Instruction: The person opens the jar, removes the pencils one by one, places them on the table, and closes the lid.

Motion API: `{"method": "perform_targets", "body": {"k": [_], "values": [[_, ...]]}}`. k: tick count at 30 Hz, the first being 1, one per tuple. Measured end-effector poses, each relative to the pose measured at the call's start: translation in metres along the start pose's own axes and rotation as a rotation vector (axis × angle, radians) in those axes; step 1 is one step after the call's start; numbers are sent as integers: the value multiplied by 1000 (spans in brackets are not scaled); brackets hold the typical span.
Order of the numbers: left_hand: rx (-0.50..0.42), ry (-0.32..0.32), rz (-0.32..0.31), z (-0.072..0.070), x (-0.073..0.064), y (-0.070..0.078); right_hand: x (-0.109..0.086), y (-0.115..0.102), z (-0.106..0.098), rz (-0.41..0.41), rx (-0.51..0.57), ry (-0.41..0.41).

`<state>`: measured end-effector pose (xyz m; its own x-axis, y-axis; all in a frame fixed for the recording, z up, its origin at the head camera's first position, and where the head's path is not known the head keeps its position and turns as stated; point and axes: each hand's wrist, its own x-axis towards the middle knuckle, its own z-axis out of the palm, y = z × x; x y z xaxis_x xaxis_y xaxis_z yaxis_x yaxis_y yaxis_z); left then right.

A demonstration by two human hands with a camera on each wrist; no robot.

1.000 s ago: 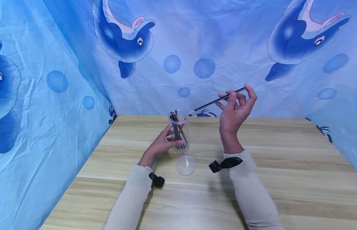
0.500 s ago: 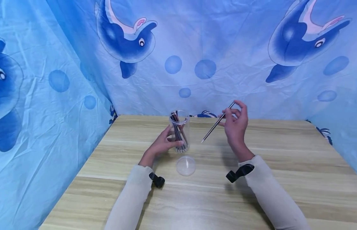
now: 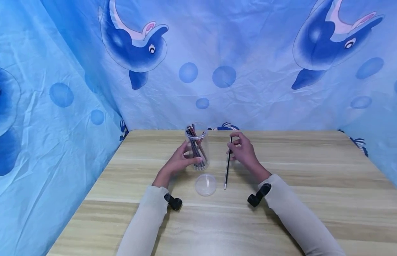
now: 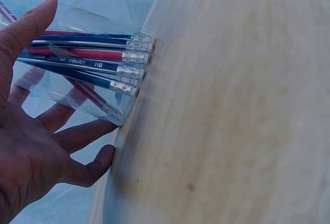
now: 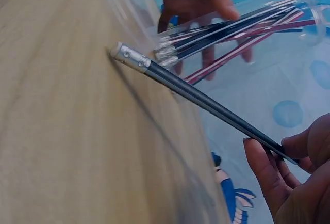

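Behind the far edge of your bench hangs a blue dolphin-print backdrop. A clear round lid lies on the near side of the clear jar, just left of the pencil's lower end. That jar stands upright, holding a bundle of dark and red pencils; your left hand grips it from the left, thumb in front. To its right, your right hand pinches a dark pencil near its top, silver-capped end down. Whether that end touches the bench is hard to tell.
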<state>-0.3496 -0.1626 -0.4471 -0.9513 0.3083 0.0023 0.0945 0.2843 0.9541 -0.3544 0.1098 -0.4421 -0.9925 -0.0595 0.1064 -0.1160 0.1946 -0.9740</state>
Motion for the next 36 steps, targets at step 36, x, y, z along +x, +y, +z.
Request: {"method": "perform_targets", "body": {"k": [36], "values": [[-24, -49, -22, 0, -18, 30, -9, 22, 14, 154, -235, -132]]}}
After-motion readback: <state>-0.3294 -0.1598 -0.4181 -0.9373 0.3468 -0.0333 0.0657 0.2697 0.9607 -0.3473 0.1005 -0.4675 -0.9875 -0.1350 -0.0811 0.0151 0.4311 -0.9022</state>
